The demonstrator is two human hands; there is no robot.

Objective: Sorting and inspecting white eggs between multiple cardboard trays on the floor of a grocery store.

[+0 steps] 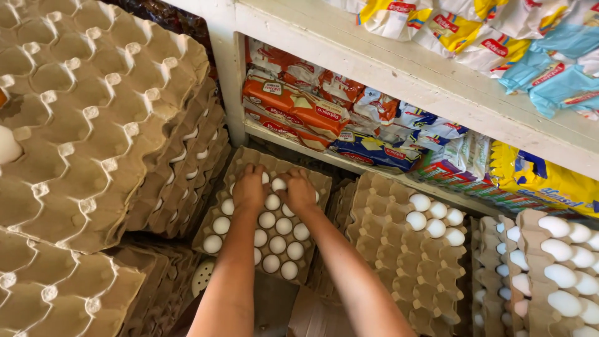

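Observation:
Both of my arms reach down to a brown cardboard egg tray (315, 182) on the floor, filled with several white eggs (279, 226). My left hand (249, 187) rests palm down on the eggs at the tray's far left. My right hand (297, 190) lies beside it on the far middle rows, fingers curled over eggs. Whether either hand grips an egg is hidden by the backs of the hands.
A tall stack of egg trays (93, 125) stands at the left. Another tray (399, 249) with a few eggs lies at the right, and stacked full trays (549, 268) sit at the far right. White shelves (399, 68) above hold snack packets.

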